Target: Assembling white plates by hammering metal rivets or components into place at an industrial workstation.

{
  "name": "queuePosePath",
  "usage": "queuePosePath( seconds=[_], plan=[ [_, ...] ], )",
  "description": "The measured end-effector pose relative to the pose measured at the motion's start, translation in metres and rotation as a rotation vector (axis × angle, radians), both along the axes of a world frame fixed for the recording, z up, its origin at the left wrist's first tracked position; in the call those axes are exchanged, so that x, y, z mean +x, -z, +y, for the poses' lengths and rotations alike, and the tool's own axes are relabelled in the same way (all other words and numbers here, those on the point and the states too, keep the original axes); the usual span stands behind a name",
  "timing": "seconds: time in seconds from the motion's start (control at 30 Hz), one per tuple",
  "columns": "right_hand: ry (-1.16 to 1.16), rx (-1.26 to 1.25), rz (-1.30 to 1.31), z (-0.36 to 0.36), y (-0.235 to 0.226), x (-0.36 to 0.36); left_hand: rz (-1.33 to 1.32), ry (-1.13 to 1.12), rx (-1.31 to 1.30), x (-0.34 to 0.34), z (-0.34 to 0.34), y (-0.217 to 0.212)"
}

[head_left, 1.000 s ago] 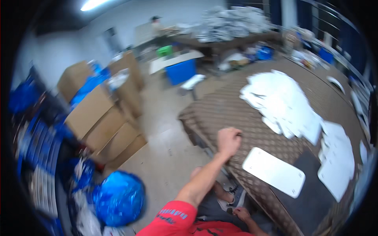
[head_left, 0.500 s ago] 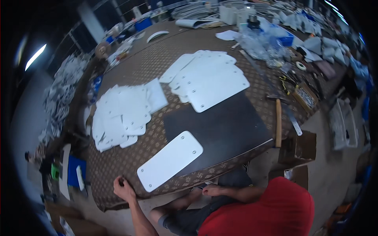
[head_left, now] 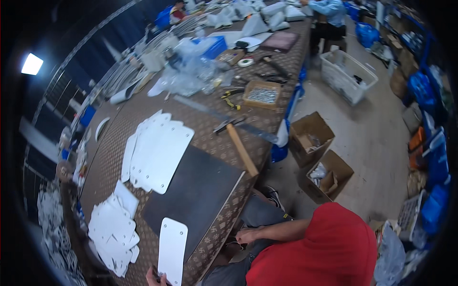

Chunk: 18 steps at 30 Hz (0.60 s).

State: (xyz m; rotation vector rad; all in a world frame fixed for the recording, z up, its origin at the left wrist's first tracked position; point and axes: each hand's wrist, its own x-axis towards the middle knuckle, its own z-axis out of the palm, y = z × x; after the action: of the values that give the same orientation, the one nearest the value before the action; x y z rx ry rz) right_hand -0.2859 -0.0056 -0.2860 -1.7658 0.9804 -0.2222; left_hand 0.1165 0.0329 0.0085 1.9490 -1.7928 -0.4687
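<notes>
A long white panel (head_left: pixel 172 249) with rounded corners and metal eyelets lies partly on the dark mat (head_left: pixel 195 190), its near end at the bottom of the picture. Beside that end, my left hand (head_left: pixel 153 279) is cut off by the frame's lower edge. Its fingers are curled, and the thumb touches the panel's edge; something dark shows between them, too small to name. My right hand (head_left: pixel 246 235) is closed low by my lap, next to the table's front edge. What it holds, if anything, is hidden. Fanned piles of similar panels lie beyond the mat (head_left: pixel 157 150) and at the left (head_left: pixel 112 231).
On the table are a wooden-handled hammer (head_left: pixel 242 150), a metal ruler (head_left: pixel 205 108), a box of small metal parts (head_left: pixel 262 94) and crumpled clear plastic (head_left: pixel 191 76). Cardboard boxes (head_left: pixel 311 136) and a clear bin (head_left: pixel 350 78) stand on the floor. A person in blue (head_left: pixel 329 12) is at the far end.
The view has swung right, so the table appears farther left and more floor shows. My left hand has moved in against the white panel's near end. My right hand stays closed by my lap.
</notes>
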Motion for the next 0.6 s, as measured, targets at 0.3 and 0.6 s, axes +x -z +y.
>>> queuePosePath(
  seconds=[0.3,0.6],
  plan=[
    [0.188,-0.076,0.079,0.029,-0.053,-0.049,0.177,0.039,0.095,0.050,-0.028,0.031],
    [0.424,-0.016,0.011,0.032,-0.048,-0.072,-0.125,0.261,0.429,0.080,-0.050,0.007]
  ],
)
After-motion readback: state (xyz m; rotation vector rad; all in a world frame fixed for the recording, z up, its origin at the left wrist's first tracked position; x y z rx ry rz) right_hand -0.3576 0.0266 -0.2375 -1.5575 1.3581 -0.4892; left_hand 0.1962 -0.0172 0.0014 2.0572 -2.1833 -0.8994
